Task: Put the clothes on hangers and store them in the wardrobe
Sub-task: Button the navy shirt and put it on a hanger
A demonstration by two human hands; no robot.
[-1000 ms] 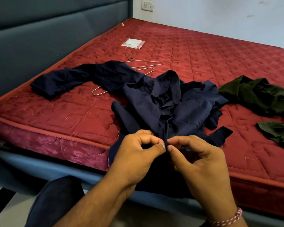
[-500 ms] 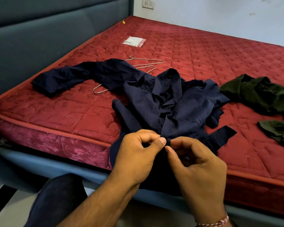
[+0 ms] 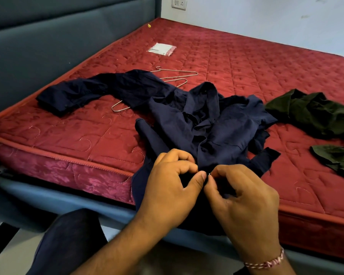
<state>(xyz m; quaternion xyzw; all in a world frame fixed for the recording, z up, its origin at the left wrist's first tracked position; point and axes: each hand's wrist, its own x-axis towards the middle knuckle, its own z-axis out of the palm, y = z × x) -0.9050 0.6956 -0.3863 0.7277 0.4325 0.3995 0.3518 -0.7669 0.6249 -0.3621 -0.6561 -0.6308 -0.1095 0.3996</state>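
Since the earlier frame, the pinch has been shifted slightly up the placket. A small button on the navy shirt (image 3: 216, 124) is pinched between the thumb and curled fingers of the left hand (image 3: 173, 187) and the right hand (image 3: 244, 199), thumbs almost touching. The shirt is spread on the red mattress (image 3: 72, 135), its hem hung over the near edge. Wire hangers (image 3: 175, 75) are partly covered by its sleeve (far side). An olive garment (image 3: 314, 112) lies right of the shirt, a white packet (image 3: 161, 49) beyond the hangers.

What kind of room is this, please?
Most likely a bedroom: a bare red quilted mattress lies against a padded blue headboard, with clothes hangers lying on it.
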